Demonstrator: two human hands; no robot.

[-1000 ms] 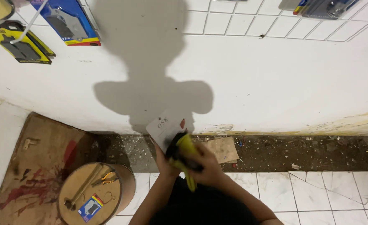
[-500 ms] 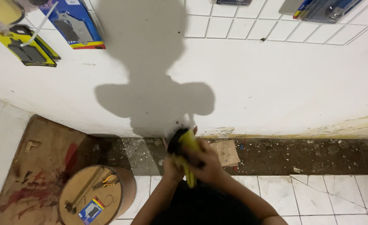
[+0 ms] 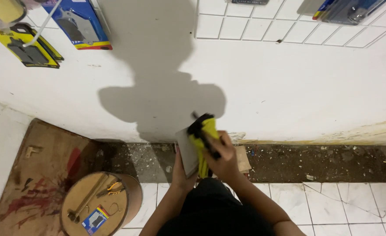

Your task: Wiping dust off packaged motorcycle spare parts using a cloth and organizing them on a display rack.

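At frame centre, the right hand (image 3: 221,159) grips a yellow-and-black power tool (image 3: 204,135); the left hand (image 3: 180,168) clasps a flat grey tile piece (image 3: 187,150), which could slip toward fingers.

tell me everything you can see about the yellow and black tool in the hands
The yellow and black tool looks like a plastic-bodied hand tool, bright yellow with a black head and black strips along it. It stands roughly upright, head uppermost, in front of the white wall. The right hand wraps its body, and it lies against a flat grey tile piece that the left hand holds. Its exact type is unclear.
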